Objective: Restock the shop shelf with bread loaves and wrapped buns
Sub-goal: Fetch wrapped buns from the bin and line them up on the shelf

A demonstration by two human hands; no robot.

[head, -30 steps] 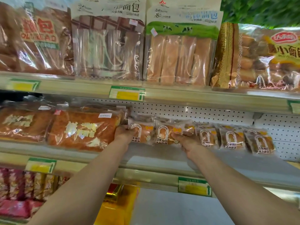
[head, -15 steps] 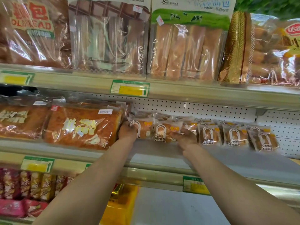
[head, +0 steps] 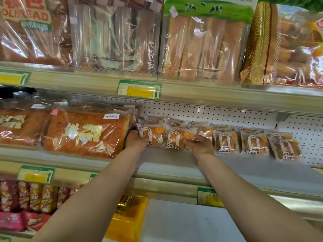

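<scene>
On the middle shelf [head: 236, 165], toward its left end, I see the big loaf [head: 87, 132] lying long axis along the shelf, label facing me. My left hand [head: 135, 141] curls round the left edge of the first wrapped bun [head: 153, 137], squeezed against the loaf's end. My right hand [head: 200, 144] pinches the lower right corner of the second bun [head: 176, 139]. Both buns stand near the back panel, printed faces out, long axis upright. Risk as I judge it: pushing left could crumple the wrapper against the loaf, or topple the row of buns [head: 253, 144] rightward.
</scene>
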